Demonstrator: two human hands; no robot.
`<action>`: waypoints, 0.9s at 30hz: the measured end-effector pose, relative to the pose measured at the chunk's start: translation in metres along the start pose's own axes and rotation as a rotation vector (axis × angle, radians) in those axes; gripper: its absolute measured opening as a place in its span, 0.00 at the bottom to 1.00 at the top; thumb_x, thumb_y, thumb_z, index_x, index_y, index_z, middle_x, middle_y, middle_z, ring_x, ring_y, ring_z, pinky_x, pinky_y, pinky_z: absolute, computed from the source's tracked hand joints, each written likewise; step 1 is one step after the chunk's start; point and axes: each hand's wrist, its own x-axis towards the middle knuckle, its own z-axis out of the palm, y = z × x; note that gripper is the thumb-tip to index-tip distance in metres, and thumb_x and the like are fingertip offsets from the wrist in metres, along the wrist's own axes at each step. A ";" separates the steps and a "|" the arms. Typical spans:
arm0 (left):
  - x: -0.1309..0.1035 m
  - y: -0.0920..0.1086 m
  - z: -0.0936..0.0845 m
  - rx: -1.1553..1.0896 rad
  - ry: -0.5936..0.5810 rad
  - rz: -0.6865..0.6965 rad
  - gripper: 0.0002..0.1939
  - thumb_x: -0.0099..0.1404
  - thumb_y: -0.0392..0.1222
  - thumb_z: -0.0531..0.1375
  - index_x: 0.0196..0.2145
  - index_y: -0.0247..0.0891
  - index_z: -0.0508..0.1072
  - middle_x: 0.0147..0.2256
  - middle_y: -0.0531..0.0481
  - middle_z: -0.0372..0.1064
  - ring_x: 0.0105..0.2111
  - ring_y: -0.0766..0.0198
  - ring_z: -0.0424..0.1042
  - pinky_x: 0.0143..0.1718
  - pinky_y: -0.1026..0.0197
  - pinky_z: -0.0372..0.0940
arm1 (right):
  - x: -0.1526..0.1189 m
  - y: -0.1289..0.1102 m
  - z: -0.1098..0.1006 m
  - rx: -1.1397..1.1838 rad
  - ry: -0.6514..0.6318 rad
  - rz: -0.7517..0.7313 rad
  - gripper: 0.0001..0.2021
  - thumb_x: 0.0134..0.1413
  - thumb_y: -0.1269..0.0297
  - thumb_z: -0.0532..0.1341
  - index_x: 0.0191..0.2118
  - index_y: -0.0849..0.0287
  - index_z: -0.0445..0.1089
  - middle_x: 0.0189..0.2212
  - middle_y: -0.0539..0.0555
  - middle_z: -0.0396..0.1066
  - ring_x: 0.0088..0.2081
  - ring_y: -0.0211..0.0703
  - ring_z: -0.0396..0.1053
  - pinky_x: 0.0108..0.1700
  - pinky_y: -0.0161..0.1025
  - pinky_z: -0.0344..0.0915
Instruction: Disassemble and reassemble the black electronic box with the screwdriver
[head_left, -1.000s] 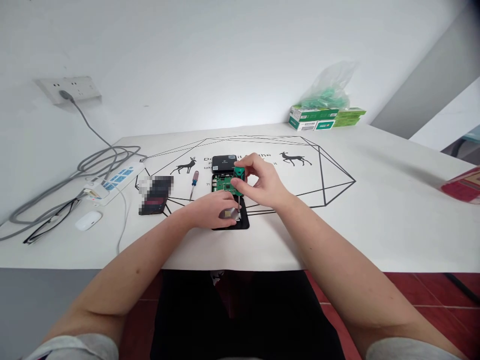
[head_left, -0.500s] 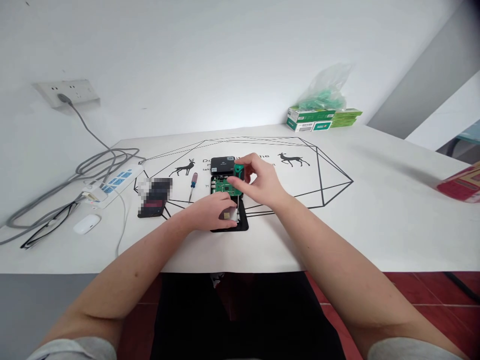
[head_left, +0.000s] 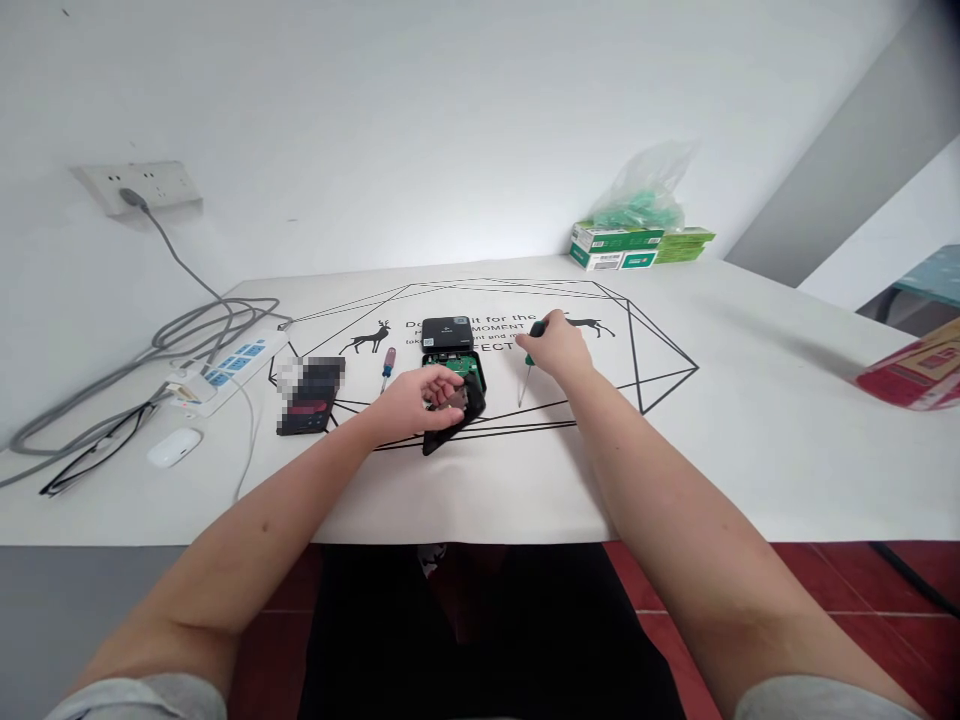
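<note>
My left hand (head_left: pixel 421 402) is closed on a black plastic cover (head_left: pixel 442 440), which is tilted up off the table. Part of the cover's inner side is hidden by my fingers. Just behind it lies an opened black case with a green circuit board (head_left: pixel 463 366), partly covered by the hand. A flat black box (head_left: pixel 446 333) rests against the far side of that case. To the right, my right hand (head_left: pixel 555 345) grips a green and black screwdriver (head_left: pixel 528 372), its thin shaft slanting down to the table.
A second screwdriver (head_left: pixel 388 364) with a red and blue handle lies left of the case. Further left are a phone (head_left: pixel 309 400), a white earbud case (head_left: pixel 174 448), glasses (head_left: pixel 97 455) and a power strip (head_left: pixel 232 370) with grey cable. Green boxes (head_left: pixel 619 245) stand at the back right.
My right hand has moved right with the screwdriver, away from the cover. My left hand has lifted and tilted the cover, which lay flat before.
</note>
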 end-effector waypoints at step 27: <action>0.015 -0.023 -0.010 -0.506 0.372 -0.080 0.39 0.57 0.48 0.72 0.63 0.50 0.62 0.52 0.50 0.72 0.53 0.54 0.78 0.57 0.45 0.74 | -0.046 -0.028 0.053 0.667 -0.694 -0.777 0.46 0.48 0.41 0.79 0.69 0.51 0.66 0.67 0.65 0.74 0.70 0.61 0.71 0.71 0.65 0.66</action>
